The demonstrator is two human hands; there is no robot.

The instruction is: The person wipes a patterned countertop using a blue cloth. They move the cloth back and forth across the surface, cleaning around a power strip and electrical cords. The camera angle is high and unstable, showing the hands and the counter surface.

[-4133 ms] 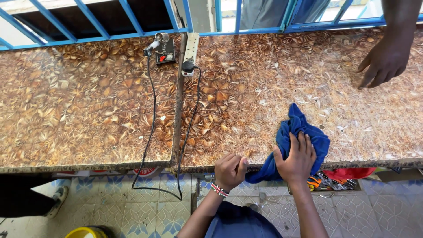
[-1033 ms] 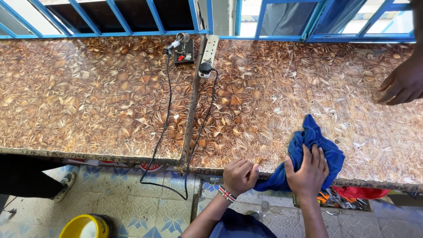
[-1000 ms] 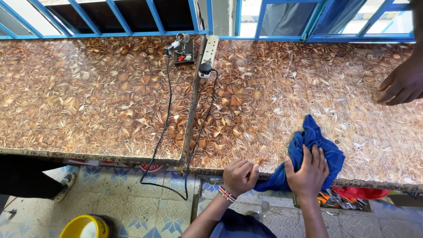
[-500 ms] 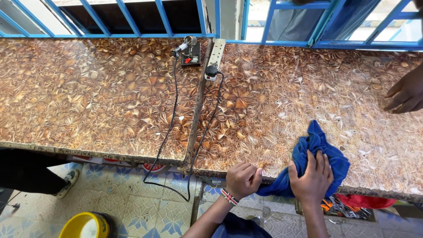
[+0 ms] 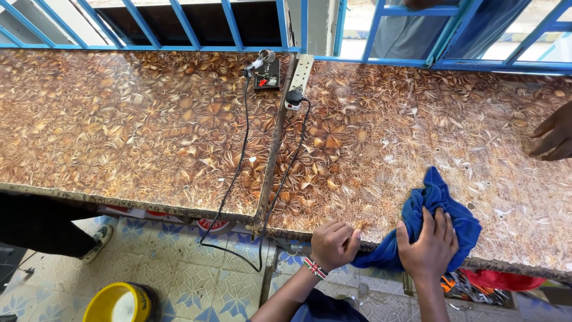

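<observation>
Right hand [image 5: 428, 247] lies palm-down w/ fingers spread, pressing on the crumpled blue cloth rag [image 5: 438, 206]. The rag sits at the near edge of the glossy brown slab w/ a pressed leaf-and-flower pattern [image 5: 381, 137], and part of it hangs over that edge below the hand. Left hand [image 5: 333, 243] is curled into a loose fist at the same near edge, just left of the rag; its knuckles are close to the rag's hanging tail, but contact can't be told. It grasps nothing visible (beaded band on that wrist).

Key relation: the rag's bulk runs from the right hand away toward the slab's far side, its long axis slightly tilted to the left, so the free part lies ahead of the fingertips. The right hand is clearly the nearer one, being on top of it.

Far across the slab, near its rear edge, a white power strip [image 5: 298, 76] lies along the seam w/ black cables trailing to the floor. At the slab's right end, another person's hand [image 5: 554, 134] rests on the surface, well apart from the rag.
</observation>
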